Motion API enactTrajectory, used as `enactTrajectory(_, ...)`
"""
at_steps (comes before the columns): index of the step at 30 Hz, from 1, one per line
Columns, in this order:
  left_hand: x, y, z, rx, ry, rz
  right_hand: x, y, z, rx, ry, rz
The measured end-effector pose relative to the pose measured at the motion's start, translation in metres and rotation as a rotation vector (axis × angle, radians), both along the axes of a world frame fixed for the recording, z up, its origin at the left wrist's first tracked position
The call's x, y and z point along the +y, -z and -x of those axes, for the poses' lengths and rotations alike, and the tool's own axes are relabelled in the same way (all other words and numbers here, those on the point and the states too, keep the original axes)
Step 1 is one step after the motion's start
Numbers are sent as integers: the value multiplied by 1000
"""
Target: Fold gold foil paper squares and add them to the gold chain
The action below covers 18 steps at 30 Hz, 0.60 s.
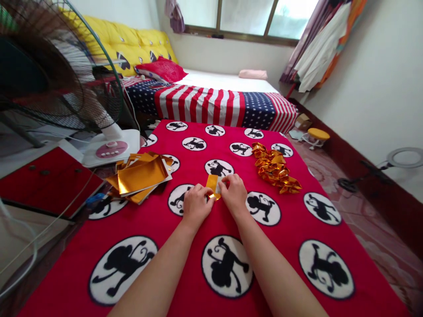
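A small, partly folded piece of gold paper (pixel 212 182) lies at the middle of the red cloth with monkey prints (pixel 185 167). My left hand (pixel 197 203) has its fingers closed on the paper's lower left edge. On the right side, my right hand (pixel 234 193) pinches the same piece, where a pale side shows. A loose stack of gold sheets (pixel 142 176) lies to the left of my hands. Several folded gold paper shapes (pixel 272 167) are bunched in a row to the right.
A large fan (pixel 112 147) stands at the left edge beside a red box (pixel 49 176). Beyond the cloth is a bed with a striped, starred cover (pixel 205 105). A yellow stool (pixel 318 134) and a ring-shaped stand (pixel 405 157) are on the right.
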<state>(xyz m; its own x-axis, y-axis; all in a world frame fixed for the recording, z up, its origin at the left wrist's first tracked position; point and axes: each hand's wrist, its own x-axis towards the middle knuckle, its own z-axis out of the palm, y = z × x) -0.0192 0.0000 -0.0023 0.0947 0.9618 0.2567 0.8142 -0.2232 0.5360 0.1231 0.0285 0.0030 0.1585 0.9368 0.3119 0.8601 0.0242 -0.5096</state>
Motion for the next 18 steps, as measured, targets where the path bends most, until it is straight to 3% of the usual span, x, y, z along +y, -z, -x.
enactTrajectory(3,2,0,2,-20,30,11,20,-8,4,2,-75,4)
enactTrajectory(10,10,0,13,-93,154,39,51,-20,10,-68,-220,280)
enactTrajectory(14,12,-2,21,-101,172,45,48,-24,-3,-83,-214,390)
enactTrajectory(18,13,-4,25,-76,151,53,28,-32,-21,-99,-202,474)
